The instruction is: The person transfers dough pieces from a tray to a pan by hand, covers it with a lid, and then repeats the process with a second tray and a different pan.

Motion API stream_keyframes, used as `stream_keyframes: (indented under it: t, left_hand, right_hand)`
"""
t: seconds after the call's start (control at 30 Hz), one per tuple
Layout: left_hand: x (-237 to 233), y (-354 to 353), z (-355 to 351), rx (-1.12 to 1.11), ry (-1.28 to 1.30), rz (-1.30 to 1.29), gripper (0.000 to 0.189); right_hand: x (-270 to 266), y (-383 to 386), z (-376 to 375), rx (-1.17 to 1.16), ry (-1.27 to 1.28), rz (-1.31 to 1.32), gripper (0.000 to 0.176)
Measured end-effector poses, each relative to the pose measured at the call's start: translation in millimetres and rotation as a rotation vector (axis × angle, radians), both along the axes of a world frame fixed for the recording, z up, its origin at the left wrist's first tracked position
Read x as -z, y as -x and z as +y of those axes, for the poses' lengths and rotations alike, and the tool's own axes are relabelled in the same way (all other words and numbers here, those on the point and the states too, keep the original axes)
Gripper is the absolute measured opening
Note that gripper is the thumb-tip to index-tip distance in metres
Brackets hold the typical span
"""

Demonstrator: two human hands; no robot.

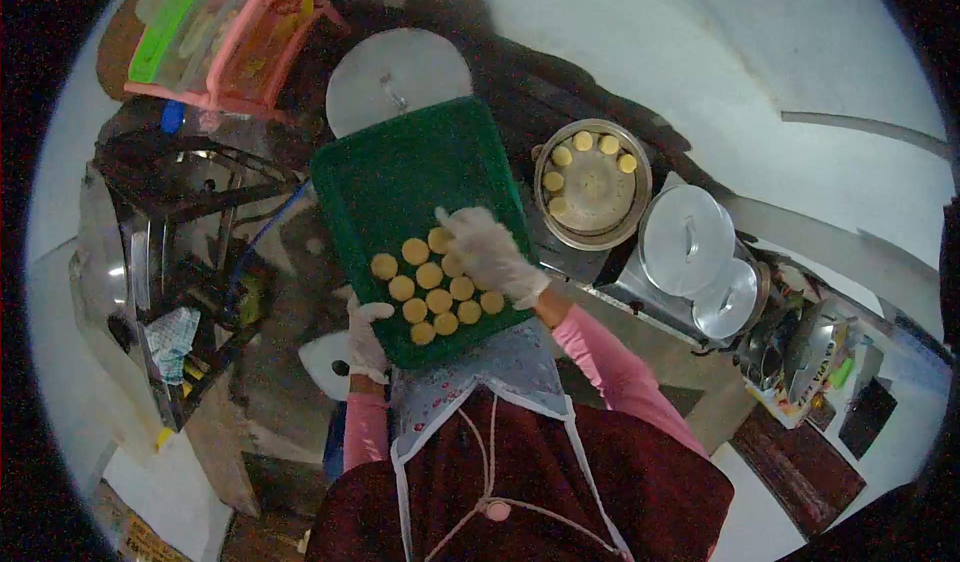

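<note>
A green tray [410, 182] is held in front of my body, with several round, flat yellow pieces [429, 276] on its near half. My left hand [368, 339], in a whitish glove, grips the tray's lower left edge, thumb over the rim. Over the tray's right side is my gloved right hand [490, 252], its fingers at the upper pieces; whether they pinch one is too blurred to tell. To the right, a round metal steamer pan [598, 207] holds several similar yellow pieces around its edge.
A round metal lid [398, 77] lies behind the tray. Lidded pots [686, 240] stand right of the pan. A pink rack [225, 82] with containers is at the upper left. A metal stand [180, 222] is on the left, with a checked cloth [172, 344].
</note>
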State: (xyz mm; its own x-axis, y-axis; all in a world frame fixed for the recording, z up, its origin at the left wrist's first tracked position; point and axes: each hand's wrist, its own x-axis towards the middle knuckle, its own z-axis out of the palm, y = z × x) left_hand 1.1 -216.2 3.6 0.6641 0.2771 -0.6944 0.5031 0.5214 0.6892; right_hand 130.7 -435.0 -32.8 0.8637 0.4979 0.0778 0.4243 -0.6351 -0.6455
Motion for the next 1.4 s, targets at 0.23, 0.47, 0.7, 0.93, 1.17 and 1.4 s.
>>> stream_keyframes:
  t: [0.23, 0.47, 0.7, 0.93, 1.17, 1.4]
  left_hand:
    - [-13.6, 64.4, -3.9, -0.012, 0.001, -0.068, 0.048]
    - [-13.2, 130.9, -23.4, -0.083, 0.0, -0.06, 0.035]
    - [49.2, 207.0, -13.7, 0.03, -0.117, -0.052, 0.06]
    - [41.1, 212.4, -38.9, 0.151, -0.544, -0.022, 0.058]
    - [24.8, 208.9, -95.5, -0.043, -0.416, -0.168, 0.025]
    - [-7.0, 182.1, -165.7, -0.354, -0.092, -0.005, 0.033]
  right_hand:
    - [-1.0, 49.6, 33.8, -0.054, 0.048, 0.229, 0.029]
    - [0.8, 98.7, 18.5, 0.011, -0.163, 0.444, 0.027]
    - [-22.7, 54.3, -111.8, 0.533, -0.684, 0.39, 0.027]
    - [107.0, 16.0, -214.1, 0.838, -0.01, 0.205, 0.025]
    - [139.9, 19.0, -219.0, 0.425, 0.206, -0.179, 0.024]
    - [115.9, 10.1, -228.7, 0.249, 0.599, -0.12, 0.022]
